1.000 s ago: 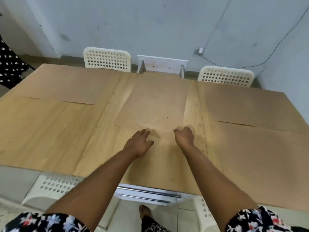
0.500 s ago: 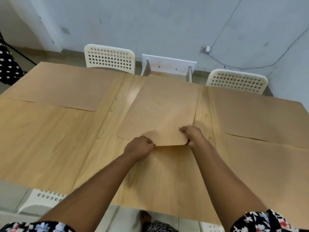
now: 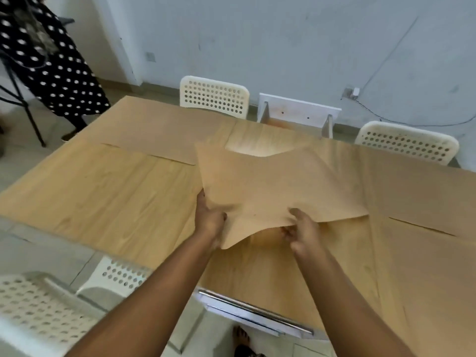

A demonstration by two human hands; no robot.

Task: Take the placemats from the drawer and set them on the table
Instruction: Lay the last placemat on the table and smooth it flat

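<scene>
Pinching the near edge of the placemat (image 3: pixel 270 191) between thumb and fingers, our left hand (image 3: pixel 210 219) and right hand (image 3: pixel 301 230) lift it so it sags beyond our knuckles above the table (image 3: pixel 103 191), probably to reposition it without dragging.
</scene>
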